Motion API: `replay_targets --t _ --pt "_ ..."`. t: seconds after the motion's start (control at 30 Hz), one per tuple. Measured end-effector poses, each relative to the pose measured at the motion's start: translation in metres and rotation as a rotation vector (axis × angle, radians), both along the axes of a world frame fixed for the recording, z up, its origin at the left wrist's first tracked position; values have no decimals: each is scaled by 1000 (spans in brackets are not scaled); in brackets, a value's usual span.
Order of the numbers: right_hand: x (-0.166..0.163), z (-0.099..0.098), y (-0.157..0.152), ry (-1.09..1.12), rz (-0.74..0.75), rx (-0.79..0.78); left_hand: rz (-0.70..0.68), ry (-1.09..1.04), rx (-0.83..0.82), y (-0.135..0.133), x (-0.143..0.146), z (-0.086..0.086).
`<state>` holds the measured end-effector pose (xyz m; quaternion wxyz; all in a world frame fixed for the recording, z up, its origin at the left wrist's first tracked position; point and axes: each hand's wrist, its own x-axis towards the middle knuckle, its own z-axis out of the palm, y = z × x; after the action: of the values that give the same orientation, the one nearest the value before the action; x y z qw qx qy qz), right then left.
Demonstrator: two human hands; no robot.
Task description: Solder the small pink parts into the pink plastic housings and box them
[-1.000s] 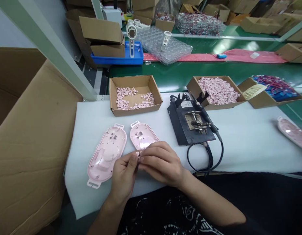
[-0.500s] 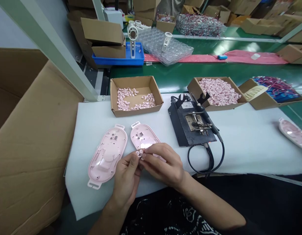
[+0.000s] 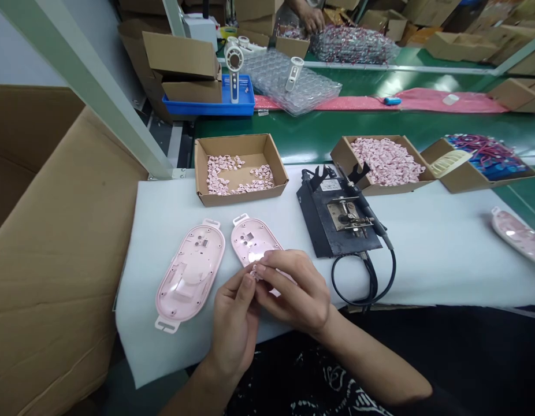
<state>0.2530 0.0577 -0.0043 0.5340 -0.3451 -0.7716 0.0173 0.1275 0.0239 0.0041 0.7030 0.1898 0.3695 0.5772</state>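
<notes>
My left hand [image 3: 235,323] and my right hand [image 3: 296,292] meet at the fingertips over the near edge of the white mat [image 3: 436,254]. Together they pinch a small pink plastic part [image 3: 254,271], mostly hidden by the fingers. Under my right hand lies a pink oval shell [image 3: 252,240], inner side up. A second pink oval shell [image 3: 189,271] lies to its left, just beside my left hand. Both hands are closed in a pinch.
A cardboard tray of small pink parts [image 3: 239,170] sits behind the shells. A black fixture with a soldering iron and coiled cable [image 3: 343,222] stands right of my hands. Fuller trays [image 3: 382,162] lie further right. Large cardboard boxes [image 3: 55,260] flank the left. Another person's hand [image 3: 313,20] works far back.
Both hands shifted slightly right and down. The small pink pieces that showed between the fingertips are now mostly covered by the fingers. A person's hand has appeared at the far back.
</notes>
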Motion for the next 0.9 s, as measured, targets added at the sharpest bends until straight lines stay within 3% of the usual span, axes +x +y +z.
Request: replay_targets --t 0.37,0.53,0.67,0.83,0.9 --pt "8 6 9 -130 254 -152 -55 202 41 -5 -4 -12" --pt "11 13 11 -248 294 -184 -56 302 93 -5 -16 -23" --pt "12 21 13 -425 271 -338 -89 365 163 -2 -23 -27" --pt "14 30 13 -430 306 -416 -20 302 203 -2 -24 -25" --pt "17 37 13 -380 370 -539 48 372 216 -3 -25 -22"
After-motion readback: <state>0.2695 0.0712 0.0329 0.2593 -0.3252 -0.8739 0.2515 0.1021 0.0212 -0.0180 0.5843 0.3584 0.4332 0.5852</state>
